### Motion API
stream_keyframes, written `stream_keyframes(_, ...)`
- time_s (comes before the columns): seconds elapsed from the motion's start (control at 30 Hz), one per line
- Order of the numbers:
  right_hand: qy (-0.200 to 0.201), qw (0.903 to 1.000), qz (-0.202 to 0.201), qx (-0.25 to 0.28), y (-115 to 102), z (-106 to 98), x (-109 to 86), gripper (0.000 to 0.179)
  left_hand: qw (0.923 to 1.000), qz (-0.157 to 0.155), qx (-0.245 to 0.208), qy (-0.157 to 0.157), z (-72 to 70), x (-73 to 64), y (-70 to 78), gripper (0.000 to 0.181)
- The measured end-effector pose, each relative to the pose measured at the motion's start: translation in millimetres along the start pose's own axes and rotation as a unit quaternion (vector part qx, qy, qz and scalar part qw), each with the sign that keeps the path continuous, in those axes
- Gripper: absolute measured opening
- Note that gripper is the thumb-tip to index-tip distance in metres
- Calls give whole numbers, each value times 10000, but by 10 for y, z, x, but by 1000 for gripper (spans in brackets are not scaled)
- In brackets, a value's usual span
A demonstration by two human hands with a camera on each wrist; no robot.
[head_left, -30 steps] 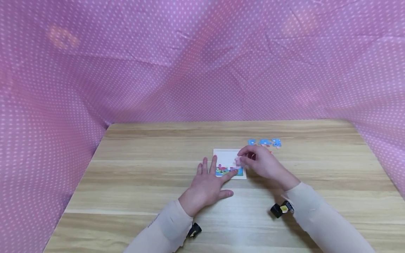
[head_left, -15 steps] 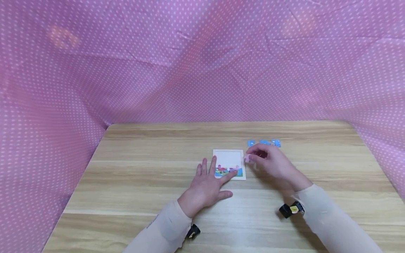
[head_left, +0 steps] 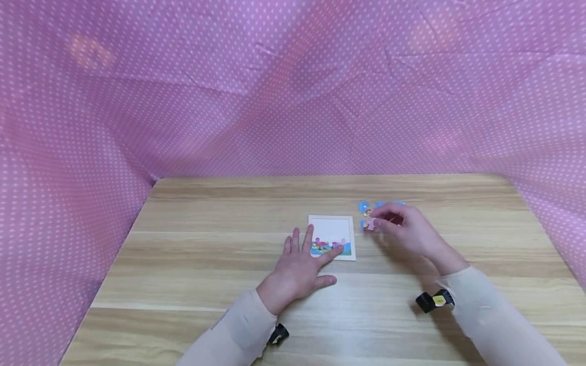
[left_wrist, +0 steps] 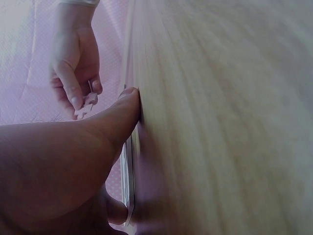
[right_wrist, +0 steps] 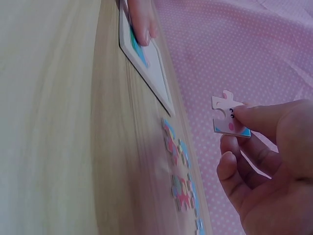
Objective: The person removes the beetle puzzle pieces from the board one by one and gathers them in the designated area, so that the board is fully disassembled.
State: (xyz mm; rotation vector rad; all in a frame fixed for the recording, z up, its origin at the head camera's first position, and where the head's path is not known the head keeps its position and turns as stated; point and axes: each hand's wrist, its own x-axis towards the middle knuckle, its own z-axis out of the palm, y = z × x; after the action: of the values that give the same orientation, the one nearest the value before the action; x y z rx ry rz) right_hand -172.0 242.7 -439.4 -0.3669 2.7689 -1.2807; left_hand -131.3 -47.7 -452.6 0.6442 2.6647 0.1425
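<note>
Over the right part of the wooden bench, the right hand pinches a jigsaw piece between its thumb and fingers, the lower fingers curled under it; the piece is pale pink, with two black dot eyes, a pink spot and blue at two corners, and it is raised clear of the surface. Near this hand, loose jigsaw pieces in blue, pink and red lie on the bench, just beyond the right side of a white puzzle tray. At the tray, the left hand is spread with straight fingers, its index finger across the colourful picture strip along the tray's near side and its middle fingertip at the left edge; its thumb sticks out beside the tray. Behind the bench hangs a pink polka-dot cloth.
</note>
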Motion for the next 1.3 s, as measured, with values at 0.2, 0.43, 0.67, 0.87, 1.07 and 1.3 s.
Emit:
stream_keyframes(0.2,74,9999,87,42,63,-65,-12,21,10000,2,28,36,-5,-7,4,73)
stream_keyframes(0.43,147,9996,248,-21,132,-169,-73,23,10000,21,-14,46,2,-4,7,73)
stream_keyframes(0.67,145,9992,370,12,182,-220,-78,23,10000,-10,-71,-2,6,18,-7,74)
stream_keyframes(0.87,229,9992,329,-30,240,-259,-57,23,9999,1,-128,10,12,23,-14,74)
stream_keyframes(1.07,162,9990,317,-278,355,-319,-47,23,9998,-17,-199,25,28,16,-18,73)
stream_keyframes(1.3,90,9978,501,-413,502,-355,-41,21,9997,47,-223,86,35,27,-27,73)
